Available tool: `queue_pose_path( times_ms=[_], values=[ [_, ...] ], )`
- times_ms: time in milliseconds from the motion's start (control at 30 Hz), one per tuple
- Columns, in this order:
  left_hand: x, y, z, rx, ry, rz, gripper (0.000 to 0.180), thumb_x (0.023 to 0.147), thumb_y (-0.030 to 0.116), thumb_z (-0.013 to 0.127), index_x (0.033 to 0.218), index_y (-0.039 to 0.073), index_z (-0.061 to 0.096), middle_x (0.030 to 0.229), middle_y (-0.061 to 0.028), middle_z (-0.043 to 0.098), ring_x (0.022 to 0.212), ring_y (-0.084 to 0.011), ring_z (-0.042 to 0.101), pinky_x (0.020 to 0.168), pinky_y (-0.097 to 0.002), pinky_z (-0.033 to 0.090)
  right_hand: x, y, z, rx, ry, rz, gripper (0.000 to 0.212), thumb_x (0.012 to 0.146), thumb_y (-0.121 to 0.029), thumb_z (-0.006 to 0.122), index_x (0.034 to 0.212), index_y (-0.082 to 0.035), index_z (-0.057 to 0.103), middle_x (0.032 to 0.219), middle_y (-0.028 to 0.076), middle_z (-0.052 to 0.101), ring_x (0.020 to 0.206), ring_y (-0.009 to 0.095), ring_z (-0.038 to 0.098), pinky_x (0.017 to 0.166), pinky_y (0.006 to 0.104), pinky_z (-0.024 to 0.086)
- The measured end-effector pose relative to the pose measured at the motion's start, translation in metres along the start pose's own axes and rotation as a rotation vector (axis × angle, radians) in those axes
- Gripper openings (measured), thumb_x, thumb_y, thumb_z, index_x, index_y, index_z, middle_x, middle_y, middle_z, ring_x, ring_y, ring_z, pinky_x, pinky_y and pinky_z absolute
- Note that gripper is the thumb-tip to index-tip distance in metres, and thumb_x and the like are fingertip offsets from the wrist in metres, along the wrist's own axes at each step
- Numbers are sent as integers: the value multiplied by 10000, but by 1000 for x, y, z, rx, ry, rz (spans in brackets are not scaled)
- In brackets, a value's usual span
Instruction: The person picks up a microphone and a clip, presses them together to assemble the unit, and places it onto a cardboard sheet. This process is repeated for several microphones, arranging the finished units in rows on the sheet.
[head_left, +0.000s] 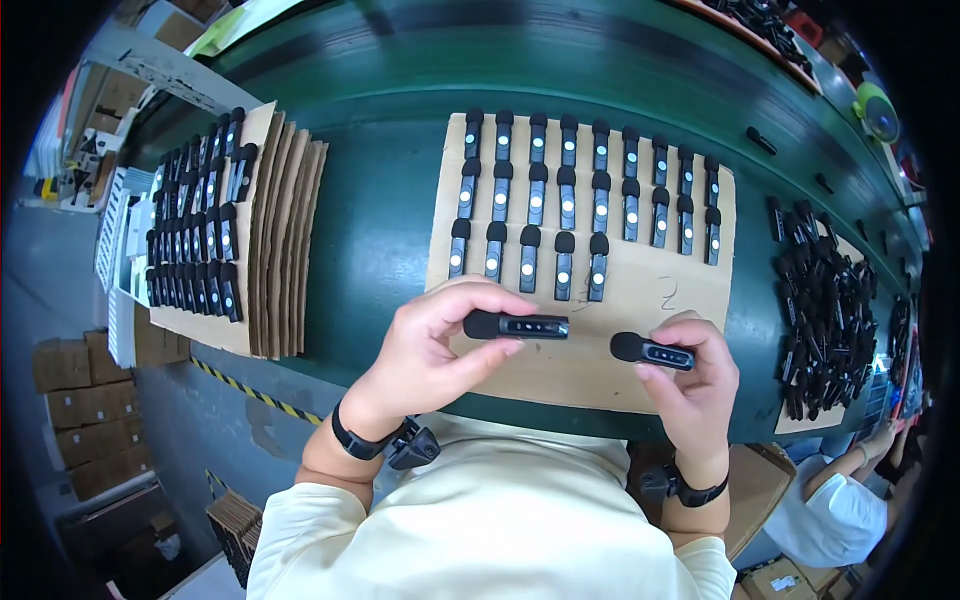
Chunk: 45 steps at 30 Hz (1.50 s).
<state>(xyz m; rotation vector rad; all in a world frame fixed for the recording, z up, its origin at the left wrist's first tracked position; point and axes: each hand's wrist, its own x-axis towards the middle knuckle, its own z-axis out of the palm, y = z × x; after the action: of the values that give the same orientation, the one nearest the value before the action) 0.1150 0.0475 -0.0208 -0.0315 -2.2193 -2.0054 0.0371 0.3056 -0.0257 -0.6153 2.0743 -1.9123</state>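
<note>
My left hand (420, 345) pinches a small black wireless microphone (535, 327) with a foam tip, lying level, tip to the left. A second microphone (666, 355) of the same kind is between the thumb and fingers of my right hand (705, 375), its foam tip also to the left. Both are held over the near part of a cardboard sheet (580, 375). On that sheet several like microphones (536, 205) lie in three rows, foam tips away from me, each with a pale round spot. The third row covers only the left side.
At the left stands a stack of cardboard sheets (290, 240), with rows of microphones (190, 240) on top. A heap of loose microphones (825, 310) lies at the right on the green table (375, 200). Farther right, another person (835, 510) sits. Cartons (95, 420) are piled at lower left.
</note>
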Motion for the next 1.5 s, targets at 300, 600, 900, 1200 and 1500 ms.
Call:
queue_pose_path(
  times_ms=[300,600,900,1200,1500],
  values=[
    [4,-2,8,57,-108,119,306,758,-44,766,1050,-33,674,1001,-143,683,921,-219,640,839,-313,495,6,0,9,-50,-74,-136,292,766,45,749,1001,-2,581,941,75,579,871,144,551,786,251,441],
    [9,-5,12,33,-116,163,304,749,-37,778,1036,-30,677,974,-146,685,905,-219,642,818,-319,497,9,4,6,-63,-111,-185,286,773,19,765,1000,-5,593,927,91,593,857,167,560,766,264,449],
    [12,-2,15,75,-112,184,276,747,-32,779,1007,-32,685,974,-146,684,886,-225,644,811,-325,503,10,5,4,-59,-72,-245,251,777,38,764,993,0,641,942,110,629,848,200,598,745,276,475],
    [22,-2,22,226,-146,230,263,749,-46,716,1008,-13,689,982,-133,692,925,-243,648,886,-369,493,2,6,3,119,34,-238,266,796,93,706,1047,40,633,1049,153,602,910,210,594,776,292,494],
    [24,-16,29,60,-149,175,275,758,-72,641,1022,5,648,1011,-130,700,1012,-275,655,1010,-444,447,9,-2,-6,-362,-98,-379,412,720,140,690,1111,26,628,1027,167,612,915,263,629,757,322,505]
  ],
)
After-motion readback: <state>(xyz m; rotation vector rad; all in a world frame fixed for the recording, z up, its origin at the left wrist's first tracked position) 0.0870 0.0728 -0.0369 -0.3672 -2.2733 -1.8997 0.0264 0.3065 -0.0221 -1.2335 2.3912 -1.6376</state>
